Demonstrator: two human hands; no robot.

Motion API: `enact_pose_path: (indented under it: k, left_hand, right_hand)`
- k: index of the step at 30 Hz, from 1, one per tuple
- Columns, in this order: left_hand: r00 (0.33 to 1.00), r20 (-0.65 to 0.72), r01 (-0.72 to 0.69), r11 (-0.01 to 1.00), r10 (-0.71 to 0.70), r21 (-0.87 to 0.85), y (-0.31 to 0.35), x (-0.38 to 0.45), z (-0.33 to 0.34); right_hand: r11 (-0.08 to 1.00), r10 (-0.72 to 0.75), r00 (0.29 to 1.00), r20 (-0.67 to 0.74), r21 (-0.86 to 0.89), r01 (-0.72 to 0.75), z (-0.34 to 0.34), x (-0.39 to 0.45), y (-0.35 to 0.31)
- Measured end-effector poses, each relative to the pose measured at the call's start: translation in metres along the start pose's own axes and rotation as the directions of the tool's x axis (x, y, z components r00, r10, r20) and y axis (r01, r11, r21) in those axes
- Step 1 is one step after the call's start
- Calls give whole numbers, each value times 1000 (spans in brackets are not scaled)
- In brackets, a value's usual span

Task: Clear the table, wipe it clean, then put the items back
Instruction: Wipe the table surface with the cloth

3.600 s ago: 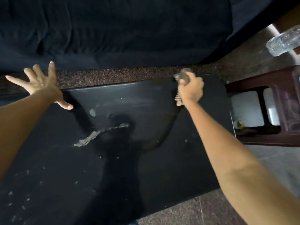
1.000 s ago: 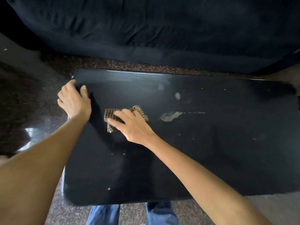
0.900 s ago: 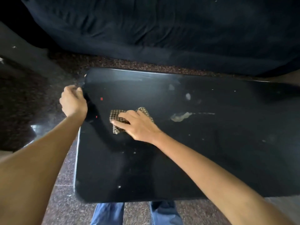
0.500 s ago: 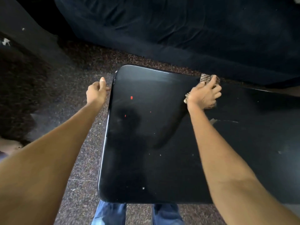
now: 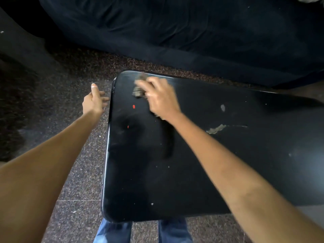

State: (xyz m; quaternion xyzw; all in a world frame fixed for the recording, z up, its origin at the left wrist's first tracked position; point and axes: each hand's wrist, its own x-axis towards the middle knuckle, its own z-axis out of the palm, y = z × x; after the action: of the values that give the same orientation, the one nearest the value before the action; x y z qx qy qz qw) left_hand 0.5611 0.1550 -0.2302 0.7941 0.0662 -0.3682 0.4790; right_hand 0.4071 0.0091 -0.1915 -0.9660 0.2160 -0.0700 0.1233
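Dark fabric sofa (image 5: pixel 192 32) beyond, speckled stone floor (image 5: pixel 78 172), blue jeans (image 5: pixel 114 232) below

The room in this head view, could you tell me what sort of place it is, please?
Probably a home living room: a low black table stands on a speckled stone floor beside a dark sofa.

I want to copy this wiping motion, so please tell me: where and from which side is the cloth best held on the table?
Take the cloth from above, as the right hand does now: palm down over its bunched middle, fingers curled round its far edge. It lies crumpled and low on the black table near the far left corner, so a side approach would likely find little to grip.
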Motion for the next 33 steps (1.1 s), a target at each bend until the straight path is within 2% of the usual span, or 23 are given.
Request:
enact_pose_path:
  k: [1,2,3,5,7,8,9,10,11,12,15,18,20,21,23,24,26,28,31,33]
  left_hand:
    - [1000,14,-10,1000,10,5,2,-2,3]
    - [999,21,-24,1000,24,16,3,-4,5]
    - [999,19,-42,999,42,30,3,-5,5]
    - [997,11,-79,996,79,37,4,-8,7]
    - [996,10,-84,996,84,-10,-1,-8,3]
    - [997,7,-77,997,77,-14,-6,-8,-1]
    - [997,4,-72,997,72,-5,-12,-8,-5]
    - [998,4,-66,998,66,8,-19,-9,-10]
    - [998,2,-56,998,56,17,-26,-10,-15]
    - [999,-1,-43,999,43,20,-33,-11,-19]
    - [1000,-19,4,999,-4,32,-46,-19,-31]
    - [1000,-27,17,999,-16,41,-52,-32,-36]
    - [1000,-27,14,998,-13,61,-55,-44,-36]
    - [1000,-28,13,998,-11,69,-56,-50,-35]
    - [1000,-14,17,996,-16,91,-58,-60,-31]
    - [1000,-7,16,992,-15,121,-60,-67,-28]
    - [1000,-14,8,978,-5,207,-65,-80,-21]
    - [1000,-23,5,974,1,228,-74,-93,-14]
    - [996,-84,25,991,-13,135,-92,-114,-12]
    - [986,-158,60,996,-48,69,-106,-124,-23]
  right_hand:
    - [991,126,991,-42,-30,-128,-9,-14,30]
    - [952,296,951,-91,-53,-301,-19,-28,60]
    - [871,478,868,-136,-53,-488,-28,-44,87]
    - [643,752,632,-186,1,-765,-45,-65,127]
    - [435,891,417,-177,76,-897,-52,-63,135]
    - [354,928,335,-166,104,-929,-50,-55,130]
    - [302,946,282,-161,120,-946,-44,-44,119]
    - [293,948,272,-166,117,-949,-37,-32,104]
    - [323,936,303,-178,97,-941,-28,-20,82]
    - [390,909,369,-194,79,-918,-18,-9,55]
    - [667,733,650,-201,26,-745,11,12,-37]
    - [889,457,881,-122,29,-457,33,-8,-114]
    - [980,194,981,-18,35,-194,35,-42,-130]
    - [998,52,998,27,43,-53,33,-58,-123]
    - [992,-125,991,36,16,125,23,-83,-88]
    - [992,-123,992,23,-17,123,15,-96,-64]
    - [996,35,998,-47,-79,-38,-2,-124,-8]
    - [950,295,949,-111,-72,-304,-24,-161,46]
    - [789,604,780,-164,-10,-614,-43,-206,83]
    - [648,753,631,-188,43,-761,-40,-208,69]
